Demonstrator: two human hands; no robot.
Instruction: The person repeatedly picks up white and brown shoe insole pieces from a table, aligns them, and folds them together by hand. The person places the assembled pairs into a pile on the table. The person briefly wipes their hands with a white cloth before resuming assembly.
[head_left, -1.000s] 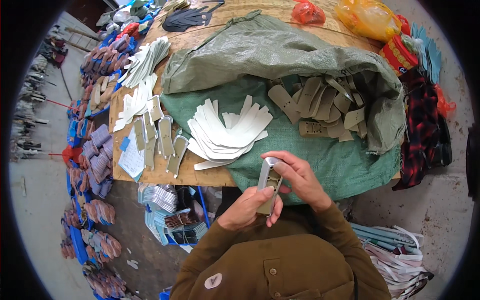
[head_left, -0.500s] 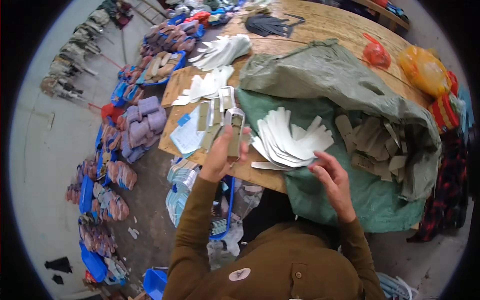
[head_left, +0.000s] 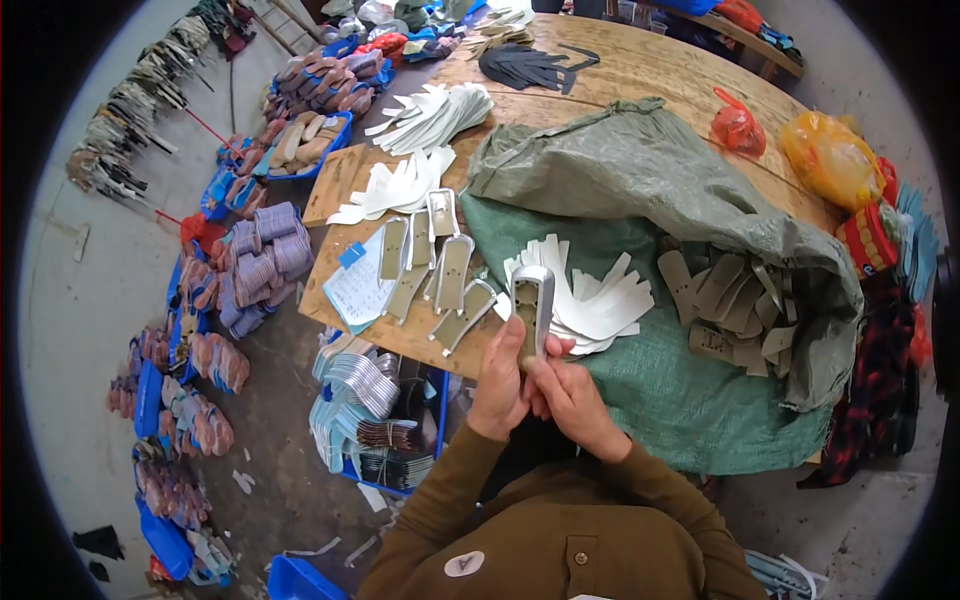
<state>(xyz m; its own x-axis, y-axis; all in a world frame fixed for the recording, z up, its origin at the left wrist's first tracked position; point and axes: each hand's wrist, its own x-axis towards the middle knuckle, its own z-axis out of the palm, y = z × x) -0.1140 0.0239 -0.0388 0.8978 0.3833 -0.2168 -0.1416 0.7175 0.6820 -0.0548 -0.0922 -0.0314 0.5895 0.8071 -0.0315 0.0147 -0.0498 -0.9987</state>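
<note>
Both hands meet in front of me at the table edge, closed on an elongated olive plate with a shiny pale rim bent around its rounded top. My left hand grips its lower left side with the thumb up along it. My right hand pinches the lower end, which the fingers hide. Just behind lies a fan of white strips. Several similar rimmed olive plates lie on the table to the left. Bare olive plates sit in the sack's mouth at right.
A green-grey woven sack covers much of the wooden table. More white strips, dark strips and a written sheet lie on it. A blue crate of metal strips stands below the left edge. Bundled shoe parts line the floor.
My left hand has moved right and closer to me, away from the rimmed plates. My right hand has come left from beside the white strips, and both now hold one rimmed plate.
</note>
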